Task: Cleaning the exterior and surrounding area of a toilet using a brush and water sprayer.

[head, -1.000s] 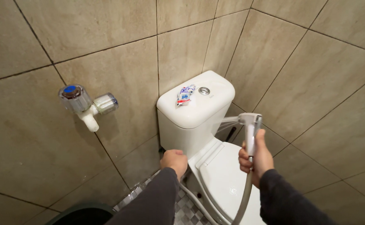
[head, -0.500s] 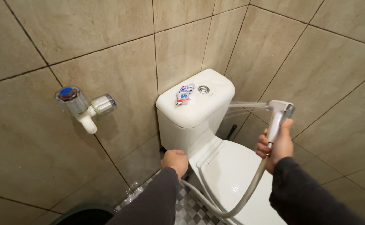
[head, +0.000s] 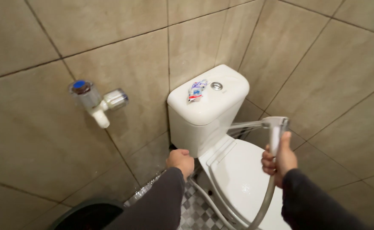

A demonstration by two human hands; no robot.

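Room: a corner tiled in beige, with a white toilet [head: 238, 179] set into it and a checkered floor [head: 191, 211] below.
Sprayer: a white hand sprayer [head: 276, 132] is held upright beside the tank's right side, above the closed lid [head: 242, 174]; its head is turned toward the tank.
Spray: thin jets [head: 244, 127] are seen running from the head to the side of the tank [head: 204, 115]; water is judged to be on.
Right hand: the right hand [head: 281, 159] is clenched around the sprayer's handle, thumb up along it.
Hose: a grey hose [head: 266, 204] is seen dropping from the handle and curving toward the floor.
Left hand: the left hand [head: 180, 161] is closed in a loose fist low at the tank's left side; what it grips, if anything, cannot be told.
Progress: rinsing of the tank's side is judged to be under way; a small wet patch shows on the lid, while the tank top appears dry.
Tank top: a small coloured sachet [head: 197, 90] lies beside the round flush button [head: 216, 86].
Wall: a tap [head: 95, 102] with a blue-capped clear knob is fixed to the left wall.
Floor corner: the rim of a dark bin [head: 86, 215] is seen at the lower left.
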